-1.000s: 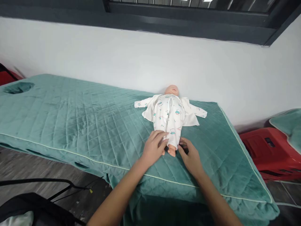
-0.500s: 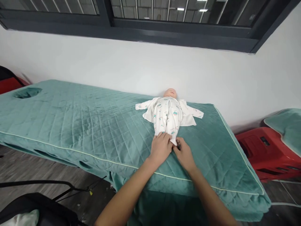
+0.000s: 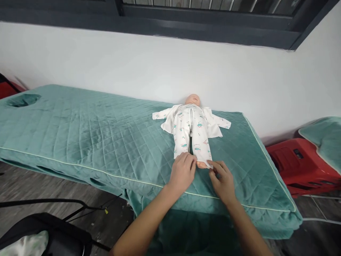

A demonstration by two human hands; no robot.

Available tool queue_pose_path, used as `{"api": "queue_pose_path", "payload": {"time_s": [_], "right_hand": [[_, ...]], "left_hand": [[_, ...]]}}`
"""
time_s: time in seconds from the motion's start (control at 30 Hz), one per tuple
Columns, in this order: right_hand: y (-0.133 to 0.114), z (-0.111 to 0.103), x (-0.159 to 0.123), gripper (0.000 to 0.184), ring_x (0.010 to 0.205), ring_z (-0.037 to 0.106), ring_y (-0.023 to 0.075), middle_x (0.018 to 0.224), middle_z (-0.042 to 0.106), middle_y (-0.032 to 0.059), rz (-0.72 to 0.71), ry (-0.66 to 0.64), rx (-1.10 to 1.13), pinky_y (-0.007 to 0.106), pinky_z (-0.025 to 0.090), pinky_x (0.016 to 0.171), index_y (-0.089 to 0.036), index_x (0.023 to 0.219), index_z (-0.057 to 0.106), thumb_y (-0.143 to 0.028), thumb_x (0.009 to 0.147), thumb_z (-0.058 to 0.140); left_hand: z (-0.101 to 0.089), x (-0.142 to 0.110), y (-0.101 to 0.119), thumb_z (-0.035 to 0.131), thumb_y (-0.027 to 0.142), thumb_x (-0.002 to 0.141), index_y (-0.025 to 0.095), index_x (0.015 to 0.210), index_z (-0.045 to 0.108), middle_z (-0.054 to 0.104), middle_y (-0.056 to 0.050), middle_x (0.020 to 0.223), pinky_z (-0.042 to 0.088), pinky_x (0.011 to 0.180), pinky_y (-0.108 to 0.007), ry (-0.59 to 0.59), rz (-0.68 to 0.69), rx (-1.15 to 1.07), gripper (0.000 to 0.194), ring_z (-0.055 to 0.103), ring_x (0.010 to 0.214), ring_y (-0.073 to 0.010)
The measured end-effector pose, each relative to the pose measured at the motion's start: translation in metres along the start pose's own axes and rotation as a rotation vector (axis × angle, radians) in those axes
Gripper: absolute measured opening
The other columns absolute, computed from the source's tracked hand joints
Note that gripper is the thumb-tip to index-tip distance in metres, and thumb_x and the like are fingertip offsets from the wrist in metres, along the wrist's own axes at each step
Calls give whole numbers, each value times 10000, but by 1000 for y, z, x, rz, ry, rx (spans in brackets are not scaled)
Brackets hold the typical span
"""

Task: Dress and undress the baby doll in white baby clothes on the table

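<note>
A baby doll (image 3: 193,100) lies on its back on the green quilted bed, head toward the wall. It wears a white printed top (image 3: 214,121) with sleeves spread out and white printed trousers (image 3: 201,140). My left hand (image 3: 183,170) is closed at the trouser hems, pinching the inner edge of the cuff of the leg on the right. My right hand (image 3: 222,179) pinches the outer edge of that same cuff. Between the hands the doll's foot (image 3: 202,164) shows below the hem. The other foot is hidden behind my left hand.
The bed (image 3: 106,131) has a face hole (image 3: 23,100) at its left end. A red plastic chair (image 3: 301,163) with a green cushion (image 3: 325,138) stands at the right. A black chair (image 3: 45,234) is at the lower left. Behind are a white wall and a dark window frame.
My right hand has moved right, spreading the trouser leg outward. The doll's foot now shows at the cuff, and the two legs lie apart. The view has tilted slightly down.
</note>
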State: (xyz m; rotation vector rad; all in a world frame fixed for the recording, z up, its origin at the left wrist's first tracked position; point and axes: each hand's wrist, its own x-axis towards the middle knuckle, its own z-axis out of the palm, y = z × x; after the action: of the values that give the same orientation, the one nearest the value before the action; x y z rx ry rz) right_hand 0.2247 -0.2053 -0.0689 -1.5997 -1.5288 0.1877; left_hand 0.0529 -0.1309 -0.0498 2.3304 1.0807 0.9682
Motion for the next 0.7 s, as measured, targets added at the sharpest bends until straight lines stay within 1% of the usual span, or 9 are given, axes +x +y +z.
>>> {"api": "queue_pose_path", "payload": {"time_s": [0.07,0.17,0.23,0.37,0.47,0.57,0.7], "right_hand": [[1,5,-2,302,759,580,191,927,604,40,23,-12,22,351,491,707,-270,1123,659,-173,886,499],[2,11,-1,285,762,568,191,929,596,43,45,-24,56,348,483,704,-254,1117,651,-180,888,498],[0,15,0,271,757,561,188,923,593,42,65,-43,73,344,478,703,-243,1113,648,-195,893,498],[-1,21,3,254,717,546,177,851,572,22,114,-88,70,331,468,688,-224,1131,635,-257,912,509],[1,23,4,262,697,538,172,849,574,20,143,-93,71,322,464,666,-220,1150,618,-296,919,521],[1,22,1,264,707,534,176,860,570,24,133,-91,83,321,457,657,-232,1168,608,-297,931,510],[-1,18,-6,259,714,525,179,837,537,13,122,-82,109,321,445,658,-256,1179,599,-281,945,492]], "left_hand": [[3,0,-4,492,153,931,230,1007,574,643,-58,1021,464,865,-394,-28,2,65,135,581,1000,-234],[5,3,-9,562,157,893,234,1097,564,651,-63,1113,436,899,-423,-67,9,153,218,560,1090,-258],[7,6,-10,564,168,896,231,1072,571,669,-60,1089,422,883,-425,-77,6,173,186,566,1084,-256],[11,10,-13,538,167,903,225,947,585,694,-43,989,403,835,-420,-59,-7,160,87,584,1021,-240],[13,6,-16,550,141,871,225,920,585,695,-33,964,410,843,-403,-10,-21,93,103,598,989,-226],[12,-2,-18,548,123,844,227,897,579,682,-24,909,444,841,-373,66,-78,-30,120,610,922,-206],[6,-11,-12,538,108,831,235,876,574,661,-8,866,475,817,-335,141,-121,-186,139,595,857,-179]]}}
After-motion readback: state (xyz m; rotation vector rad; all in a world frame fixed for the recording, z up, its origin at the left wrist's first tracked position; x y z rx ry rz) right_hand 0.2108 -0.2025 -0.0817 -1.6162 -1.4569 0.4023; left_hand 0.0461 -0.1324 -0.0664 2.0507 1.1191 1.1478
